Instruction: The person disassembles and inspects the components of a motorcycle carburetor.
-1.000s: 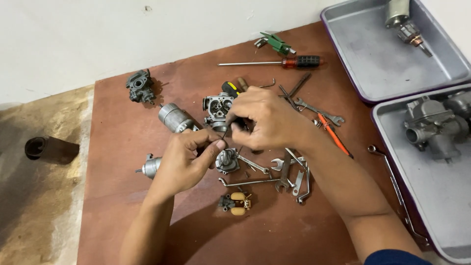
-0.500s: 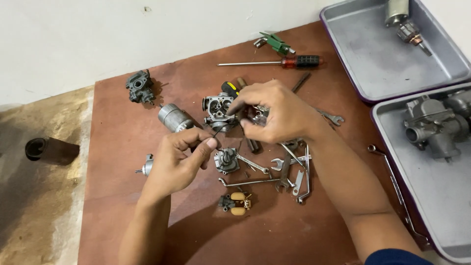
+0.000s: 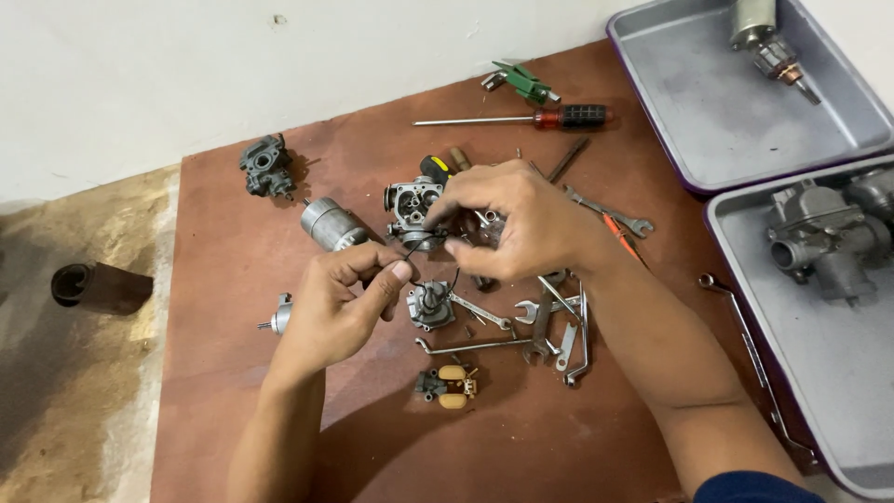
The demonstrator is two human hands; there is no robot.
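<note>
Head view: both hands meet over the middle of a reddish-brown wooden board (image 3: pixel 233 410). The left hand (image 3: pixel 340 307) pinches one end of a thin black rubber ring or gasket (image 3: pixel 413 248) between thumb and forefinger; the right hand (image 3: pixel 521 219) pinches the other end beside a small grey cast-metal carburettor body (image 3: pixel 413 207), which lies just beyond the fingertips.

The ring looks light, soft and limp, likely to stretch or tear, so a fingertip grip at its ends suits it. The carburettor body looks heavy and rigid, with edges good for gripping.

Just near of the hands lies a grey metal float-bowl part (image 3: pixel 430 305), then a scatter of steel spanners (image 3: pixel 549 321) under the right wrist, and a small part with two tan floats (image 3: pixel 452 385) nearer still. To the left sit a silver cylindrical motor (image 3: pixel 331 224) and a dark grey casting (image 3: pixel 264 168). Far off lies a red-and-black-handled screwdriver (image 3: pixel 559 117). Two grey metal trays (image 3: pixel 708 140) stand at right. The spanners crowd the space beneath the right forearm.
</note>
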